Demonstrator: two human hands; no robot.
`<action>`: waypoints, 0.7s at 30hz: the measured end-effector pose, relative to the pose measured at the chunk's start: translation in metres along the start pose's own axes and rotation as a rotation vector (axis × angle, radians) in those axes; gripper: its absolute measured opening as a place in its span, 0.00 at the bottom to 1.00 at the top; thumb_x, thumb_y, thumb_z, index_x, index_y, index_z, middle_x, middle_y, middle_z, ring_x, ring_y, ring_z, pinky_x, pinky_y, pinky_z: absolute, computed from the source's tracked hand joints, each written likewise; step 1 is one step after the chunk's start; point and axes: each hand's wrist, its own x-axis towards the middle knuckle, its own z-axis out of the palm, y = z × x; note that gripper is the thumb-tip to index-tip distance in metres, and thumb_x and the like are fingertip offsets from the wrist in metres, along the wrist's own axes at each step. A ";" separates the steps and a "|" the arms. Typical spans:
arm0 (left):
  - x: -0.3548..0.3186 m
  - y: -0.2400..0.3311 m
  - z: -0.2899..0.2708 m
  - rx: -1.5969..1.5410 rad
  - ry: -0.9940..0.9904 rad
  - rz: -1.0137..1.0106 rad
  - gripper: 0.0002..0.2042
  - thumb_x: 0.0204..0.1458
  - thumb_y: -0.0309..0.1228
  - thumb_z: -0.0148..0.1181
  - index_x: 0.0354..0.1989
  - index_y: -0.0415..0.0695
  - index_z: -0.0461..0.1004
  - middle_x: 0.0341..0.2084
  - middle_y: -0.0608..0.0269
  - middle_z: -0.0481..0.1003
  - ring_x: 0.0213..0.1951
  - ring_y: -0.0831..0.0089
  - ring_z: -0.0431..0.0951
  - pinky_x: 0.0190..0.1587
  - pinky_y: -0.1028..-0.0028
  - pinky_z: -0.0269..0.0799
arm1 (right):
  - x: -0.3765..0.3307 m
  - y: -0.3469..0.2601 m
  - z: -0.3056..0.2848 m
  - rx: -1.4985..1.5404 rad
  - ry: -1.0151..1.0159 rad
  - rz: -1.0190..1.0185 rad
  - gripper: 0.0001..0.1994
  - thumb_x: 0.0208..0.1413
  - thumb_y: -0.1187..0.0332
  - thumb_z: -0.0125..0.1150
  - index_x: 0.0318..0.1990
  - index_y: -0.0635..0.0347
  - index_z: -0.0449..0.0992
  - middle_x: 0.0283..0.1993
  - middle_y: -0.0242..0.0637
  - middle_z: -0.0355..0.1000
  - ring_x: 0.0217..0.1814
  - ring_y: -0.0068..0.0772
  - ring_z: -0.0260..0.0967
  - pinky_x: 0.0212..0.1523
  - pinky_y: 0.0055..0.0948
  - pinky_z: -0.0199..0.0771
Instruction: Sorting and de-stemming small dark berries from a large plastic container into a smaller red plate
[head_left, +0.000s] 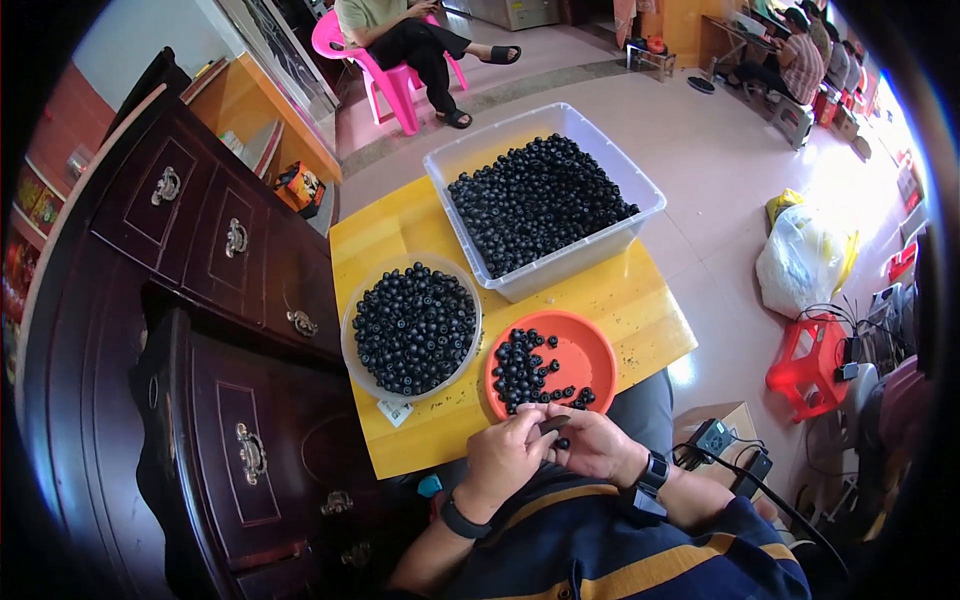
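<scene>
Both hands meet just over the near rim of an orange-red bowl (598, 345), which holds a loose heap of small black round pieces (518, 370) with holes. My left hand (505, 455), a black band at its wrist, is closed on a dark flat blade-like tool (553, 425). In the closed fingers of my right hand (602, 447) sits one black round piece (562, 443); a watch is on that wrist. Fingertips partly cover the tool and the piece. Left of the bowl, a clear round tub (348, 350) is heaped with similar pieces.
A large clear plastic bin (540, 288) full of black pieces stands at the back of the yellow wooden table (385, 225). Dark drawers (235, 400) flank the left. A seated person (410, 50) is ahead on a pink chair (400, 95). A red stool (812, 365) stands right.
</scene>
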 end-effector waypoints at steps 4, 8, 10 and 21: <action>0.001 0.001 -0.007 -0.012 0.026 -0.001 0.14 0.48 0.33 0.71 0.42 0.46 0.79 0.23 0.57 0.79 0.28 0.57 0.82 0.29 0.62 0.75 | 0.003 0.003 -0.004 -0.086 0.011 -0.107 0.09 0.68 0.69 0.55 0.52 0.56 0.74 0.51 0.30 0.76 0.48 0.22 0.75 0.48 0.26 0.79; -0.003 0.001 -0.014 0.048 -0.011 0.033 0.14 0.48 0.33 0.72 0.43 0.47 0.80 0.23 0.58 0.79 0.27 0.58 0.81 0.28 0.63 0.75 | 0.006 0.005 -0.009 -0.203 -0.036 -0.095 0.08 0.66 0.71 0.58 0.50 0.56 0.74 0.47 0.30 0.77 0.46 0.20 0.76 0.46 0.23 0.79; -0.005 0.004 -0.019 0.005 -0.032 0.016 0.15 0.47 0.32 0.73 0.43 0.46 0.80 0.22 0.58 0.78 0.26 0.58 0.81 0.28 0.65 0.75 | 0.006 0.004 -0.006 -0.241 -0.104 -0.071 0.08 0.65 0.70 0.59 0.50 0.56 0.74 0.46 0.31 0.77 0.43 0.18 0.76 0.43 0.20 0.79; -0.011 -0.006 -0.023 -0.240 0.209 0.037 0.12 0.46 0.24 0.73 0.39 0.41 0.79 0.19 0.63 0.76 0.20 0.75 0.74 0.25 0.75 0.70 | 0.013 0.009 0.010 -0.106 -0.159 -0.086 0.11 0.69 0.64 0.54 0.52 0.59 0.74 0.48 0.34 0.77 0.45 0.18 0.76 0.39 0.14 0.78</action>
